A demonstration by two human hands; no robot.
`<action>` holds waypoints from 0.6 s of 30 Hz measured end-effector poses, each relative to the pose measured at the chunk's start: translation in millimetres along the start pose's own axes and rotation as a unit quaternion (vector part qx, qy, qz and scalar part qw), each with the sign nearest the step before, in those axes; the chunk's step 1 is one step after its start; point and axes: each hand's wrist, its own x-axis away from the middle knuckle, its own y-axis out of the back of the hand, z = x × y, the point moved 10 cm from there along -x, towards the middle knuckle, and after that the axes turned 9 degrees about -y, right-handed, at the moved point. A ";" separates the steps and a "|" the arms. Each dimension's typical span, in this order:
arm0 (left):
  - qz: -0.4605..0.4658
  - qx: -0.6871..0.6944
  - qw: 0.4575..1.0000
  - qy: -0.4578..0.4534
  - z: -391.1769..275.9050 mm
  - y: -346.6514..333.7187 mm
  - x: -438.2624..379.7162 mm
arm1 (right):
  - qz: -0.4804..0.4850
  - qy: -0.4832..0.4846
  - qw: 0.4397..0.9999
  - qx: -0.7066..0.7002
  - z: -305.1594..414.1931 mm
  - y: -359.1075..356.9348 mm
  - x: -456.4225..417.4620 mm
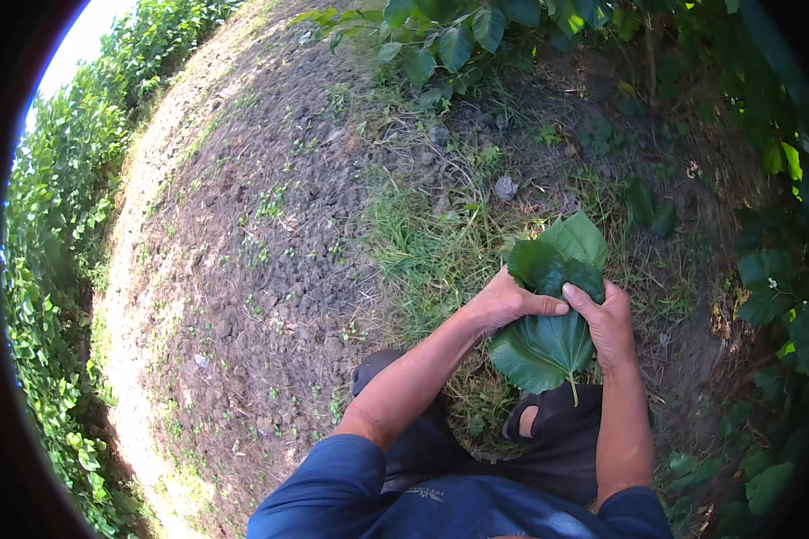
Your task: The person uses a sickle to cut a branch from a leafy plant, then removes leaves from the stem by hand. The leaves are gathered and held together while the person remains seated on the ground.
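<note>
Several broad green leaves (545, 347) lie layered between my two hands, above my knees. My left hand (516, 302) grips them from the left, its thumb laid flat across their middle. From the right, my right hand (607, 320) pinches the same leaves, its thumb tip close to the left thumb. The lowest big leaf shows pale veins and a stalk (573, 391) pointing towards me. A lighter leaf (576, 237) sticks out at the far end, beside a darker, toothed one (534, 261). The fingers beneath the leaves are mostly hidden.
Leafy branches (455, 44) hang in at the top, and shaded foliage (775, 290) lines the right side. Grass (411, 236) grows before me, beside cloddy bare soil (263, 269). A sunlit leafy row (54, 269) runs along the left. A pale clod (505, 188) lies beyond my hands.
</note>
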 end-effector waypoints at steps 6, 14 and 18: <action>-0.012 -0.024 0.999 0.022 -1.0 4.4 2.0 | -0.007 -0.005 1.000 0.015 1.3 -3.7 2.9; -0.023 -0.038 0.997 0.059 3.2 11.3 8.1 | 0.022 -0.001 1.000 0.016 -3.8 -14.0 2.3; -0.024 -0.019 0.997 0.077 6.1 9.0 13.4 | 0.013 -0.015 0.999 0.036 -8.5 -14.6 4.5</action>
